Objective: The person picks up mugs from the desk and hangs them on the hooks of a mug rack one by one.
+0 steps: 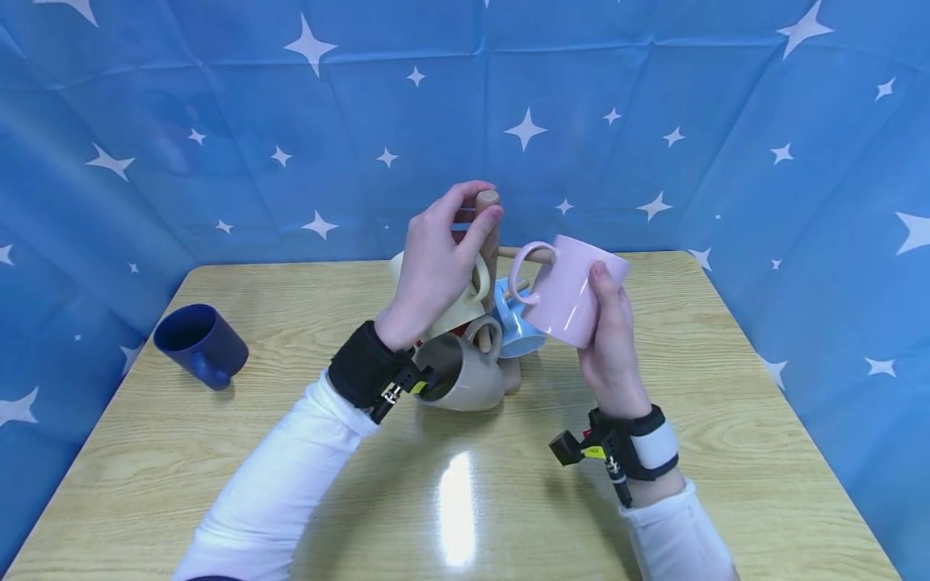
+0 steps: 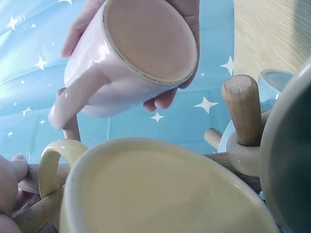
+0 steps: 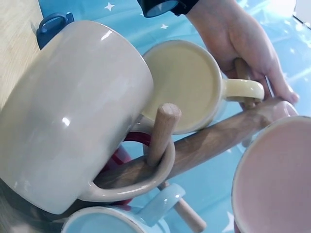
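Observation:
My left hand grips the top of a wooden mug tree, thumb on the near side of the post. With my right hand I hold a pink mug by its body, tilted. Its handle loop is at an upper right peg, which appears to pass through it. Lower on the tree hang a pale yellow mug, a grey-beige mug and a light blue mug. Behind them a red mug is mostly hidden.
A navy mug stands apart on the left of the wooden table. Blue star-patterned cloth rises behind the table and along both sides.

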A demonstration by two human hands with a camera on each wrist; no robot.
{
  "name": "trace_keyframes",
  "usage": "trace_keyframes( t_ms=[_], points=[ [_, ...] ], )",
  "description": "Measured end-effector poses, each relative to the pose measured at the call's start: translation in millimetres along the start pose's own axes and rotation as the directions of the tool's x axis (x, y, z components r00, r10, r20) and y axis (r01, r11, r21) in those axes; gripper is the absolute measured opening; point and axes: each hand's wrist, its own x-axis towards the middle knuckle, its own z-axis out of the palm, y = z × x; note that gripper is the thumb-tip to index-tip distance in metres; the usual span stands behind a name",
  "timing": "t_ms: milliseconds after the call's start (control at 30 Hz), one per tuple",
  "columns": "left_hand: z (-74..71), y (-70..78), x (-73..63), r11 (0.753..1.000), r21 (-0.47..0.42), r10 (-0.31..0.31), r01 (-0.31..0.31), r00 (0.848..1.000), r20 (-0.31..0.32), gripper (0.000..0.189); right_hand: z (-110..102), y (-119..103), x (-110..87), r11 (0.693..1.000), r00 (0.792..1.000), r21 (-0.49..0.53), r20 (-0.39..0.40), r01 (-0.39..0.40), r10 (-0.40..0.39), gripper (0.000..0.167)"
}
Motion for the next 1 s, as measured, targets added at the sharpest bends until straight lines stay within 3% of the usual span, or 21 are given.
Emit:
trace_keyframes(
  t_ms=[467, 633, 1000],
  points=[
    [-0.3, 0.6, -1.1, 1.000, -0.005, -0.002, 0.002, 1.000, 0.004, 0.036, 5.2, 3.7, 0.5, 0.999, 0.999, -0.003, 0.018, -0.039, 0.040, 0.044],
    [-0.7, 0.8, -1.6, 1.000, 0.003, -0.001, 0.001, 1.000, 0.006, 0.036, 9.2, 5.4, 1.7, 0.998, 0.996, -0.037, 0.063, -0.058, 0.060, 0.042],
    [0.1, -0.4, -2.2, 1.000, 0.003, 0.010, -0.010, 1.000, 0.006, 0.037, 9.8, 9.8, 1.2, 0.997, 0.991, -0.029, 0.115, -0.071, 0.074, 0.054]
  ],
)
